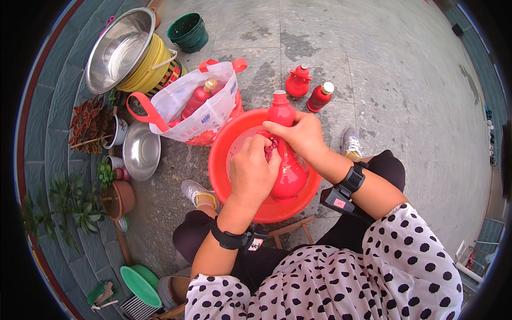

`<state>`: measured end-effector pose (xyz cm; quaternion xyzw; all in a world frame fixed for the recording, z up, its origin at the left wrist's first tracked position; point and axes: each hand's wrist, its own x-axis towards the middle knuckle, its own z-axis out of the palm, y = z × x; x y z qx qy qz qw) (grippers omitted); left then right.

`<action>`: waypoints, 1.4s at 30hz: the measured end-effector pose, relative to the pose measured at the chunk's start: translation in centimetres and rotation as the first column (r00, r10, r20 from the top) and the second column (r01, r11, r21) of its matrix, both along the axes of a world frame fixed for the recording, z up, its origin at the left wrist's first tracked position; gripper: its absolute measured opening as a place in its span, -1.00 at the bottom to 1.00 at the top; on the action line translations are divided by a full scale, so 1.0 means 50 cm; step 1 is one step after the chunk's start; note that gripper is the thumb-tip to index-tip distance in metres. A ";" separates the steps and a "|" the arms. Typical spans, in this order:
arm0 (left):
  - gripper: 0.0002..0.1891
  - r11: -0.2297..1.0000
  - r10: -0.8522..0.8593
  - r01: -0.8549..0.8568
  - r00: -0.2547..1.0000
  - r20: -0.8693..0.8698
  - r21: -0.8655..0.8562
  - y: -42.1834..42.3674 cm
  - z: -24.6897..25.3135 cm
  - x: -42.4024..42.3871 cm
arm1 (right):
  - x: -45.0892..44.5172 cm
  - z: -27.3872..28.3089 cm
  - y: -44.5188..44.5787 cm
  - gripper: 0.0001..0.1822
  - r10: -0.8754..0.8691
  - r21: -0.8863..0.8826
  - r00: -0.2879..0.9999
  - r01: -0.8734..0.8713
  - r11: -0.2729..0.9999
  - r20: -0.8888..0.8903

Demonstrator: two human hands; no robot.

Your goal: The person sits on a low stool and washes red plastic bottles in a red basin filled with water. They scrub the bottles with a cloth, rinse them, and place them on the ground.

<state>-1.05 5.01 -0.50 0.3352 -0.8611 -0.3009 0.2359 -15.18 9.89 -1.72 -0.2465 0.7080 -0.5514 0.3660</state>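
A glossy red gourd-shaped bottle (291, 176) is tilted over a red plastic basin (224, 200), its silver-topped mouth pointing away from me. My right hand (304, 134) grips it around the narrow upper part, thumb across the front. Pinched in my left hand (254, 166) is a small crumpled dark pink cloth or scrubber (271, 149), pressed against the bottle's side near a raised part. Pale cloudy liquid (240, 142) shows in the basin below. Fingers hide much of the cloth and the bottle's middle.
Beyond the basin stand a red bottle with side ornaments (298, 82) and a gold-capped red bottle (321, 97). A bag (200, 116) holds more red bottles. Left are a steel basin (142, 150), a yellow bucket (148, 66) and potted plants (90, 124). A green pot (188, 34) stands farther off.
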 end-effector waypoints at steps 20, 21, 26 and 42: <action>-0.82 0.952 0.209 -0.191 0.977 -0.052 0.238 -0.016 -0.003 -0.014 | -0.004 0.012 0.003 -0.55 0.020 0.001 0.983 -0.020 1.000 -0.183; -0.83 0.948 0.223 -0.192 0.969 -0.103 0.253 -0.014 -0.004 -0.015 | -0.004 0.012 0.003 -0.55 0.021 0.001 0.985 -0.021 1.000 -0.172; -0.83 0.933 0.211 -0.158 0.968 -0.138 0.323 -0.009 -0.013 -0.019 | -0.001 0.012 0.009 -0.55 0.049 0.017 0.980 -0.046 0.999 -0.192; -0.80 0.938 0.104 -0.099 0.995 0.003 0.332 -0.029 -0.014 0.003 | -0.017 -0.026 0.012 -0.55 0.001 0.073 0.999 -0.004 0.997 0.040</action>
